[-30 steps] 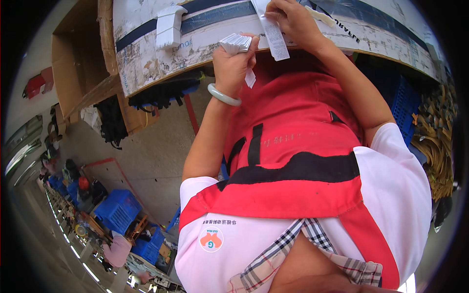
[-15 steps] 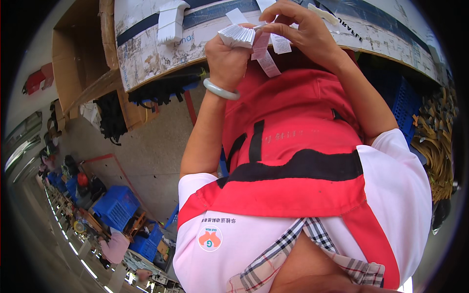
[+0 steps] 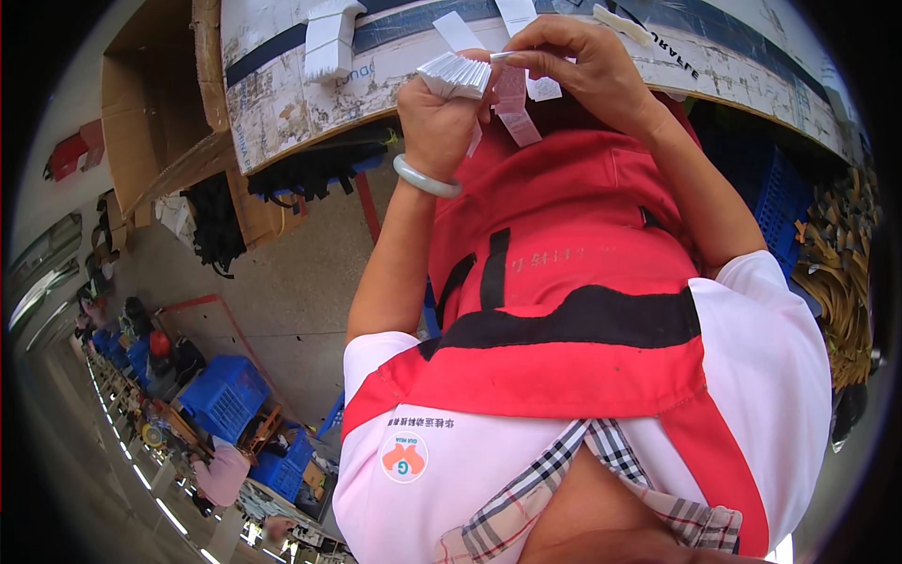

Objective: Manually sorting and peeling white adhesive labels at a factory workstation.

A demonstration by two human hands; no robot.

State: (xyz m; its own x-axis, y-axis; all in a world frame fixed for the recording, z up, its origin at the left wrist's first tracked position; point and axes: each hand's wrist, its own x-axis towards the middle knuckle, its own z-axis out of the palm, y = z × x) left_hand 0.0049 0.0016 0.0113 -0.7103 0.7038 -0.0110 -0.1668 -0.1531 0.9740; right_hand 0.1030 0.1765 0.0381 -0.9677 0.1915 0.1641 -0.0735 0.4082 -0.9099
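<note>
the left hand is closed in a fist around a stack of white paper strips, gripped at its lower end so the fanned top edges stick up just in front of the near edge of the bench. half a second ago the right hand lay over that stack with a strip curling between the two hands; now it has drawn a little to the right, and its thumb and forefinger are pinched together on the top end of one pale strip, which hangs down loose between the hands in front of the red apron. a second ago the right hand was higher, holding a strip up against the bench top. so one strip looks to have been peeled off the stack and is now apart from it, or nearly so; whether its upper end is touching the stack cannot be told. the stack itself has stayed where it was, in the left fist with the pale bangle on that wrist. more white strips lie on the worn bench top, one bundle near its left part, others close behind the hands.
</note>
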